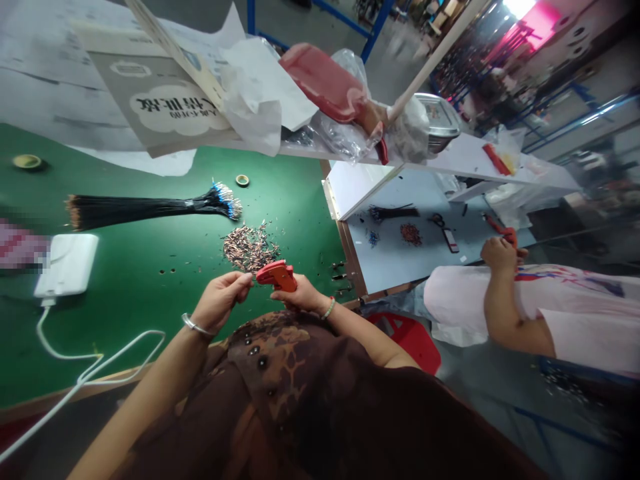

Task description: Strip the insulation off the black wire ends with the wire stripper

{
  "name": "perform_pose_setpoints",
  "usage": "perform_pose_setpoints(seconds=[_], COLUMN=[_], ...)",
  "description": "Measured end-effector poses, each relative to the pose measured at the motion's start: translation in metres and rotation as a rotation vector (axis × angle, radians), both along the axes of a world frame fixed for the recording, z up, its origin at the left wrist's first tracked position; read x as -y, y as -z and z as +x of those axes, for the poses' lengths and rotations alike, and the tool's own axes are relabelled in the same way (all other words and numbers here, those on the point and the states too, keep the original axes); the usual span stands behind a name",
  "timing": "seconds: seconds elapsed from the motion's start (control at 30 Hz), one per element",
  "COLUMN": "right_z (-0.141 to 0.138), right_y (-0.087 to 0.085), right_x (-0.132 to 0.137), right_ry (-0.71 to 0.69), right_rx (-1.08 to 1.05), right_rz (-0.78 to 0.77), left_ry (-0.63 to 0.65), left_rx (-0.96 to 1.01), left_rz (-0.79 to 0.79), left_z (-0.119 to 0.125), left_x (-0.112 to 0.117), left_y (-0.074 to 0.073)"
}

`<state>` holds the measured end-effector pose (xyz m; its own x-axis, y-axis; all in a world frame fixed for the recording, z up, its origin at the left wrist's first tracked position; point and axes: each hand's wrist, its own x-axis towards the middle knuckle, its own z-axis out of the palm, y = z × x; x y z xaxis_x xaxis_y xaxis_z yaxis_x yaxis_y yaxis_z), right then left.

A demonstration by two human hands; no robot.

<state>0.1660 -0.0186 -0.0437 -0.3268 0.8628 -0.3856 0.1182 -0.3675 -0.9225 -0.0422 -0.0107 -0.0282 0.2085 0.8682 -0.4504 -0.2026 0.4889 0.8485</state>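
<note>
- Right now our right hand [303,295] has its fingers clamped on the orange crimping tool [277,275]
- Our left hand [219,301] sits just beside, fingers pinched together
- Just past them, a heap of copper terminals [249,248] on the green table [125,280]

Both forearms [150,387] angle up and inward from the body, bringing the hands nearly together. The left hand [219,301] curls with its fingers seemingly pinched, though that's hard to make out; the right hand [301,295] is closed in a grip.
</note>
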Motion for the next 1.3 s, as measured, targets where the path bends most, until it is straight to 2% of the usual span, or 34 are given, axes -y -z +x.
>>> perform_pose_setpoints(seconds=[0.17,0.27,0.4,0.47,0.53,0.67,0.7,0.73,0.8,0.87,0.93,1.03,1.1,1.17,1.23,1.3], right_z=[0.008,0.015,0.022,0.023,0.025,0.030,0.032,0.034,0.038,0.040,0.037,0.024,0.012,0.001,-0.007,-0.013], right_y=[-0.010,-0.013,-0.006,0.002,0.012,0.037,0.043,0.050,0.059,0.061,0.055,0.033,0.016,0.006,0.003,0.009], right_x=[-0.008,-0.011,-0.012,-0.013,-0.015,-0.015,-0.013,-0.010,-0.004,0.000,0.000,-0.009,-0.016,-0.019,-0.016,-0.010], right_ry=[-0.207,-0.267,-0.281,-0.298,-0.315,-0.484,-0.540,-0.581,-0.633,-0.634,-0.539,-0.299,-0.220,-0.193,-0.144,-0.072], right_rx=[-0.200,-0.279,-0.296,-0.228,-0.015,0.832,0.990,1.082,1.133,1.104,0.962,0.555,0.379,0.297,0.213,0.105], right_rz=[-0.132,-0.154,-0.123,-0.074,0.032,0.378,0.433,0.463,0.474,0.484,0.502,0.453,0.417,0.415,0.376,0.291], left_ry=[-0.006,-0.012,-0.035,-0.059,-0.081,-0.113,-0.124,-0.132,-0.135,-0.120,-0.107,-0.081,-0.038,-0.003,0.007,0.005], left_rx=[0.009,0.029,0.056,0.056,0.045,-0.042,-0.074,-0.105,-0.169,-0.226,-0.267,-0.306,-0.320,-0.323,-0.323,-0.321], left_rz=[0.006,-0.001,-0.018,-0.020,-0.012,0.041,0.059,0.075,0.102,0.115,0.118,0.112,0.116,0.128,0.142,0.148], left_z=[0.000,0.000,-0.002,-0.002,-0.003,-0.002,-0.002,-0.002,-0.003,-0.003,-0.004,0.000,0.005,0.009,0.011,0.011], left_x=[0.000,-0.001,-0.002,-0.002,-0.002,-0.001,0.000,0.000,0.002,0.003,0.005,0.006,0.006,0.007,0.009,0.012], left_y=[0.001,0.003,0.006,0.006,0.006,0.004,0.003,0.002,0.000,-0.001,0.000,0.002,0.002,0.002,0.002,0.003])
